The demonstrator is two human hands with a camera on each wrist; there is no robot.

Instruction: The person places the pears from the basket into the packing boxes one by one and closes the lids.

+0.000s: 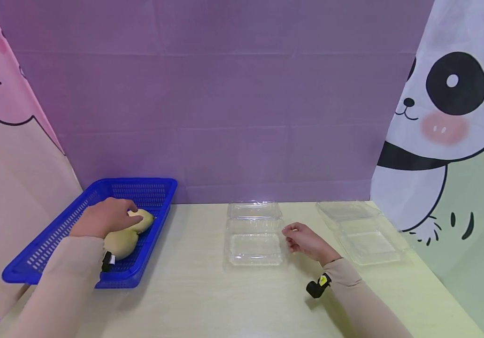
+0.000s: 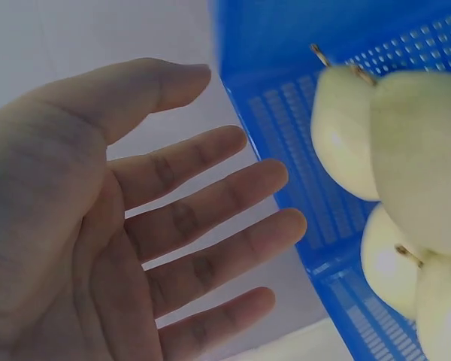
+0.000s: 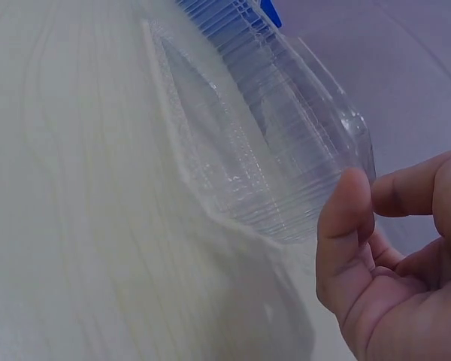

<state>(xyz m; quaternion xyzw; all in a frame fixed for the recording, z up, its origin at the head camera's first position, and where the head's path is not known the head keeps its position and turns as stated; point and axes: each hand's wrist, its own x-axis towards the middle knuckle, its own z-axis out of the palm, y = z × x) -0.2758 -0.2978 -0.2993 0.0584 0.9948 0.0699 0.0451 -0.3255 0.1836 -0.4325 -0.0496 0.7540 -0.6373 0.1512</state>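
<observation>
Firstly, head view. On a pale wood-grain table (image 1: 191, 305), at eight o'clock, sat a blue rectangular plastic mesh basket (image 1: 157, 230) with smooth, rounded, pale yellow-green fruits (image 1: 121, 244) in it; two showed past the left hand (image 1: 104, 218), which hung over them. At six o'clock stood a clear rectangular plastic box with a hinged lid (image 1: 254, 244), the lid laid back toward twelve. The right hand (image 1: 307, 241) was at that box's three o'clock edge. At four o'clock, a second clear hinged plastic box (image 1: 370, 244), likewise open. Neither box held fruit; all the fruits in sight lay in the basket. My judgement: work at an early stage, boxes opened, fruit handling left to do.

Left wrist view. Left fingers spread and extended, holding nothing. At three o'clock, at least four fruits clustered in the basket, brown stems (image 2: 407, 254) on some, apart from the fingertips.

Right wrist view. Hand at four o'clock, thumb and forefinger appearing to pinch the first box's edge; remaining fingers curled behind, partly hidden. Box interior bare of fruit.
</observation>
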